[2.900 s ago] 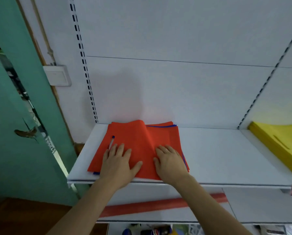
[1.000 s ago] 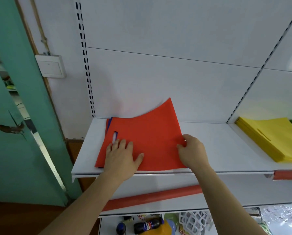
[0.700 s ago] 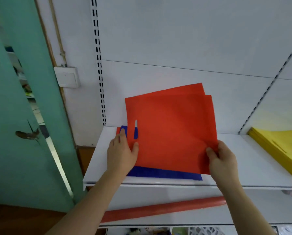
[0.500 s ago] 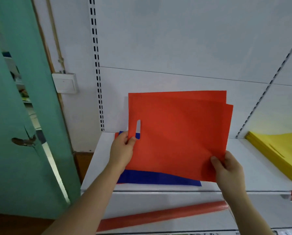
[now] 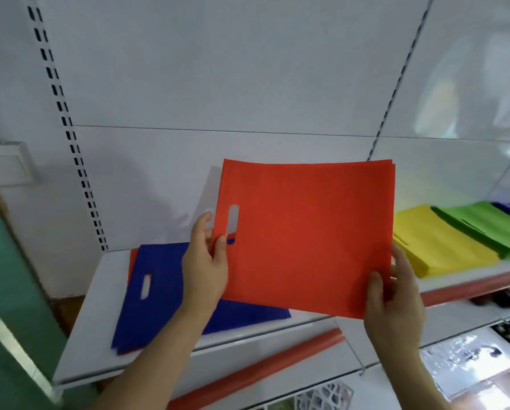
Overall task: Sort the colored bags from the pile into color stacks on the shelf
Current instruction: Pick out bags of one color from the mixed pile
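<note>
Red bags [image 5: 307, 232] held upright, long axis horizontal, handle slot leftward; left hand [image 5: 205, 261] and right hand [image 5: 392, 294] pinch opposite edges.

Two bare forearms enter from the lower edge of the view. No sleeve, cuff, glove or watch covers either one up to where the frame cuts them off. The left hand [image 5: 204, 272] and the right hand [image 5: 394, 297] are likewise uncovered. No ring or band shows on the fingers [image 5: 219, 247]. The fingernails are short and plain, without visible polish. No markings show on either wrist.
</note>
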Demonstrator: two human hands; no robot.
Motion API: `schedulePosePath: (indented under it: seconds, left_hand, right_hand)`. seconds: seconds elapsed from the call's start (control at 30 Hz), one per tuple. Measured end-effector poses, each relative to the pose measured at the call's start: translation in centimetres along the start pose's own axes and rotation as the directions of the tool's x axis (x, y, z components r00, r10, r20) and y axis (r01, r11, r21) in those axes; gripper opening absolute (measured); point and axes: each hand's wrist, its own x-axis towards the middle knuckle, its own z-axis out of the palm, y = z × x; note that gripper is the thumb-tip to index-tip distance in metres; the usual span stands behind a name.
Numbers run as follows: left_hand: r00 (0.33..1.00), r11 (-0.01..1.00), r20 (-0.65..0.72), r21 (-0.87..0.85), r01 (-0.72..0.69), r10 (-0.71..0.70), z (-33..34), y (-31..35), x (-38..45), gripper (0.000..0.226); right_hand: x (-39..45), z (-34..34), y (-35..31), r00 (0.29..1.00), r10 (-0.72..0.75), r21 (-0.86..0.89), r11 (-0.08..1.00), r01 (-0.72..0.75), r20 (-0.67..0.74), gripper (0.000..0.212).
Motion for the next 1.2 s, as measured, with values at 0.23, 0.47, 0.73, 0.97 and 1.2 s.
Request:
schedulePosePath:
  seconds: [0.23, 0.47, 0.73, 0.97, 1.2]
  left_hand:
    - [0.978, 0.986, 0.133, 0.026, -0.164, 0.160, 9.7, 4.7, -2.5, 0.028]
    - [0.924, 0.971, 0.300, -0.035, -0.237, 0.236, 23.8, 11.7, -8.6, 0.033]
    - [0.822, 0.944, 0.465, -0.135, -0.301, 0.329, 39.7, 18.3, -16.3, 0.041]
    - [0.701, 0.904, 0.574, -0.226, -0.362, 0.424, 53.3, 21.8, -21.1, 0.044]
    - [0.606, 0.885, 0.646, -0.316, -0.342, 0.464, 68.7, 25.5, -23.7, 0.050]
  right_hand:
    - [1.7, -7.7, 6.5, 0.991, -0.059, -0.125, 0.991, 0.044, -0.119, 0.040]
    - [4.7, -19.5, 15.1, 0.984, 0.009, -0.248, 0.967, -0.054, -0.180, 0.051]
    - [7.4, -32.8, 25.6, 0.965, 0.122, -0.307, 0.932, -0.192, -0.233, 0.055]
    - [9.3, -39.9, 33.4, 0.940, 0.166, -0.385, 0.880, -0.277, -0.298, 0.068]
    - [15.7, -45.4, 40.3, 0.893, 0.205, -0.457, 0.800, -0.389, -0.400, 0.065]
